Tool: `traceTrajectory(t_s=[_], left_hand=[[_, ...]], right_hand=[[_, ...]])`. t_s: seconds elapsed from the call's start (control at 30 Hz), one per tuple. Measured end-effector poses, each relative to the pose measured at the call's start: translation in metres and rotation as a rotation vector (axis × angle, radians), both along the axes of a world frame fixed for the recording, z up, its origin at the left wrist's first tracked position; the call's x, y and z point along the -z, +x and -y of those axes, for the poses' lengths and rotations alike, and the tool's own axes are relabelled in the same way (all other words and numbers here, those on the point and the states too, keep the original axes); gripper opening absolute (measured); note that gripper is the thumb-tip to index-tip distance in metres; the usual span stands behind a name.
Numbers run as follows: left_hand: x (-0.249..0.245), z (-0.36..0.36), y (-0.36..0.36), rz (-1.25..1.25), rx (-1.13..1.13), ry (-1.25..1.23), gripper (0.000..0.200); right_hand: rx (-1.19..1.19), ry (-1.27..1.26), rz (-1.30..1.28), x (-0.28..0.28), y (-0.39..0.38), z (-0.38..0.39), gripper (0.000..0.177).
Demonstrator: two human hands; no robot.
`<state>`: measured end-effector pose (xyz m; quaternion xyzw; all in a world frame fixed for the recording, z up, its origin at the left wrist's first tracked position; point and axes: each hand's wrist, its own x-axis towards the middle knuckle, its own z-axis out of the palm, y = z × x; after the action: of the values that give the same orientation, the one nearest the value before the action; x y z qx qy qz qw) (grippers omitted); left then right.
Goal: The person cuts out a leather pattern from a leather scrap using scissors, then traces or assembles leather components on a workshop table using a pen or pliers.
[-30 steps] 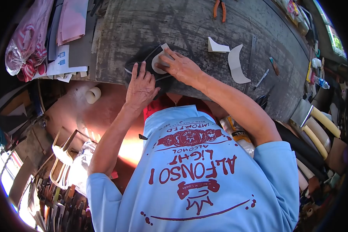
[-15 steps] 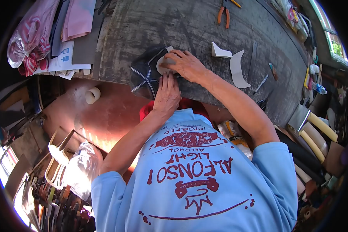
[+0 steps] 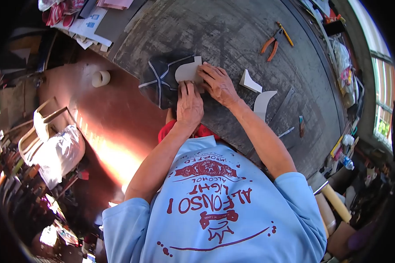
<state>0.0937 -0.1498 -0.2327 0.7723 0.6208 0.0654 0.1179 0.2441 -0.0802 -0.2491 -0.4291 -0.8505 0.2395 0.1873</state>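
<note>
A dark cap (image 3: 153,90) with white seam lines lies at the table's near edge. On it rests a pale curved card piece (image 3: 188,71) with a short tab at its top. The fingers of my left hand (image 3: 189,104) are held together and press the card's lower edge; its thumb is hidden. My right hand (image 3: 220,85) has bent fingers on the card's right edge, with its thumb out of sight. To the right lie a folded white card piece (image 3: 250,82) and a curved white card piece (image 3: 263,103).
Orange-handled pliers (image 3: 271,44) lie farther back on the dark table (image 3: 184,26). A metal ruler (image 3: 281,104), a pen-like tool (image 3: 286,132) and a small brush-like tool (image 3: 301,126) are at the right. Below left are a tape roll (image 3: 101,79) and a chair (image 3: 52,144).
The view has shifted. My right hand has moved right across the card piece to its edge, uncovering more of it. My left fingers remain at its lower edge.
</note>
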Motion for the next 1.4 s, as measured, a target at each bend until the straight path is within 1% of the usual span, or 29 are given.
traceTrajectory(t_s=[0.07,0.13,0.23,0.43,0.73,0.93,1.13,1.23,1.33,1.37,1.4], left_hand=[[0.003,0.003,0.013,-0.019,-0.093,0.001,0.055],[0.002,0.007,0.019,-0.035,-0.14,-0.014,0.056],[0.006,0.009,0.015,-0.038,-0.134,-0.059,0.057],[0.02,0.016,0.013,0.006,-0.174,0.026,0.054],[0.018,0.016,0.012,-0.017,-0.17,0.017,0.054],[0.021,0.015,0.011,0.054,-0.179,0.003,0.057],[0.02,0.014,0.011,0.036,-0.168,0.009,0.057],[0.02,0.013,0.008,0.081,-0.172,-0.006,0.058],[0.012,0.01,-0.003,0.281,-0.213,-0.054,0.064],[0.006,0.007,-0.01,0.418,-0.271,-0.072,0.07],[0.007,0.007,-0.017,0.512,-0.292,-0.073,0.071]], right_hand=[[-0.066,0.019,0.004,0.002,0.006,-0.008,0.042],[-0.088,0.01,0.004,0.004,0.008,-0.009,0.043],[-0.049,0.052,0.013,0.006,0.006,-0.003,0.043],[-0.062,0.125,0.039,0.015,0.003,-0.002,0.045],[-0.058,0.13,0.045,0.016,0.002,-0.001,0.048],[-0.069,0.138,0.057,0.019,0.003,-0.002,0.046],[-0.055,0.121,0.055,0.018,0.002,-0.002,0.045],[-0.06,0.117,0.044,0.016,0.003,-0.002,0.046],[-0.066,0.112,0.041,0.016,0.003,-0.003,0.046],[-0.064,0.114,0.045,0.016,0.004,-0.002,0.047],[-0.064,0.117,0.048,0.015,0.004,-0.002,0.047]])
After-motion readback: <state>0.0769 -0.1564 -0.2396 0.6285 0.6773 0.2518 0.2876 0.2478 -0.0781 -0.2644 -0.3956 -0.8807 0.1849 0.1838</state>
